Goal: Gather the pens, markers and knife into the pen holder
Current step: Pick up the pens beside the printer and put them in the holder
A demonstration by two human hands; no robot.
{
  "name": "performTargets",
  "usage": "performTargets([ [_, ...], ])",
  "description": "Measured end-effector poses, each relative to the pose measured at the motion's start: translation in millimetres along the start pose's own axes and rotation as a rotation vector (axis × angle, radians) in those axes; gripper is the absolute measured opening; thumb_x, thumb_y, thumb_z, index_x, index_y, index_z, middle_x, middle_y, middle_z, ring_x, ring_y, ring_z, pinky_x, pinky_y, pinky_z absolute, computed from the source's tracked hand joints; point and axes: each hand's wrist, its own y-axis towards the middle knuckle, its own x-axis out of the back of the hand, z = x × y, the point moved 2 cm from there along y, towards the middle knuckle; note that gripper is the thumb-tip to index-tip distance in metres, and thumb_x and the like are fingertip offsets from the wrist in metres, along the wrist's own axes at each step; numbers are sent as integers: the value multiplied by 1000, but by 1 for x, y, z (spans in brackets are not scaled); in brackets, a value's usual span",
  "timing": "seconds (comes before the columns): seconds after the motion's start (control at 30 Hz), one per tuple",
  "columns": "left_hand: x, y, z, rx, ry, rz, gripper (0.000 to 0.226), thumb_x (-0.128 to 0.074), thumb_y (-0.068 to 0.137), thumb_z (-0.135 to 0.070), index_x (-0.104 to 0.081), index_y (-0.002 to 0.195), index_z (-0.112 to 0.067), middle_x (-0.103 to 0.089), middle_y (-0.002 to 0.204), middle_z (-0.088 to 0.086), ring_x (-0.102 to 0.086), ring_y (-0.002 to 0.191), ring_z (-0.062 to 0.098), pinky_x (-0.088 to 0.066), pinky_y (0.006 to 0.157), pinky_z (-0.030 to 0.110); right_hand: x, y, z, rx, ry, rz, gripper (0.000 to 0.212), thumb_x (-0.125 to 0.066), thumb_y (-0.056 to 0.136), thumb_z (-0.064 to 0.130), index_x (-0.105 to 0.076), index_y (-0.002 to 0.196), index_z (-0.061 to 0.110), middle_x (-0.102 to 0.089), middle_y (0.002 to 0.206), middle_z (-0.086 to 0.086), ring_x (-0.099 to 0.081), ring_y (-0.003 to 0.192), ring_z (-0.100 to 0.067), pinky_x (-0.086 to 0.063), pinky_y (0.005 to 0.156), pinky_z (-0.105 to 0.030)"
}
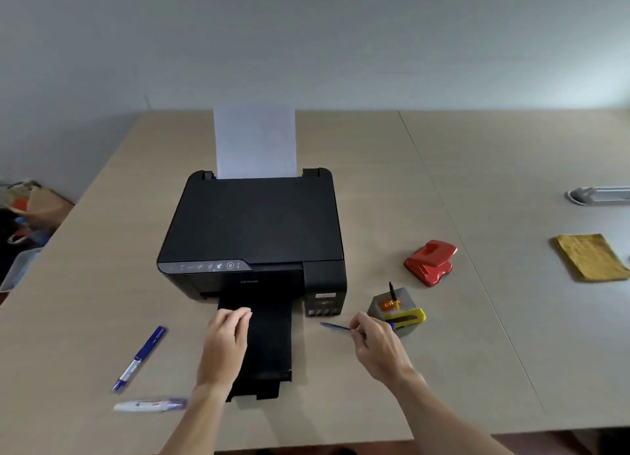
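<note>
While the right hand [376, 343] pinches a blue pen [335, 326] in its fingertips, tip pointing left, the holder [392, 309] sits just beside it, right of the printer [252, 236] and toward the table's [443, 181] near edge. A yellow knife [407, 317], something orange and a black pen already stand or lean in it. Judging by this, the pen is being carried to the holder; next it must be turned upright and slipped into what room the knife leaves. Two pieces are not yet gathered: a blue marker [139, 357] and a white marker [150, 404], both near the table's near-left corner. The left hand [226, 338], fingers loosely curled and holding nothing, rests on the printer's output tray [269, 345], which juts between the markers and the holder. A red punch [431, 262] and a yellow cloth [591, 256] lie farther right, well clear.
</note>
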Motion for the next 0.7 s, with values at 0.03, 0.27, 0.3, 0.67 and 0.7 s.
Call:
performTargets([
  [0.03, -8, 1, -10, -61, -1, 36, 14, -65, 92, -7, -74, 103, -8, -59, 91, -5, -57, 83, 10, -45, 80, 15, 6, -4, -5, 6, 9, -25, 9, -54, 91, 12, -55, 83, 16, -63, 78, 2, -56, 71, -15, -48, 62, -32],
  [0.27, -10, 2, -20, 103, -35, -14, 12, -58, 96, -14, -69, 99, -14, -60, 91, -3, -56, 84, 11, -53, 76, 27, 24, -29, -28, 54, -30, -172, 14, -62, 87, 12, -54, 78, 19, -58, 69, 9, -52, 61, -12, -46, 53, -29],
  [0.3, -4, 3, -13, 127, 16, -27, 11, -57, 96, -14, -68, 99, -14, -62, 92, 0, -56, 84, 12, -52, 74, 26, 27, -29, -29, 64, -30, -196, 15, -63, 86, 11, -54, 79, 20, -58, 70, 10, -52, 60, -11, -46, 52, -28],
  [0.67, -46, 35, 8, 71, 567, 474, 55, -32, 103, -39, -21, 155, -23, -29, 159, 6, -31, 143, 31, -28, 116, 45, 85, -26, -58, -123, 47, -553, 16, -31, 79, 27, -45, 87, 28, -44, 49, 9, -46, 46, -12, -33, 45, -29],
  [0.7, -56, 39, 6, 79, 596, 515, 55, -27, 103, -44, -18, 155, -25, -29, 159, 4, -26, 145, 31, -23, 119, 46, 86, -28, -61, -147, 50, -579, 17, -31, 79, 28, -46, 87, 28, -43, 48, 8, -46, 46, -12, -34, 46, -29],
])
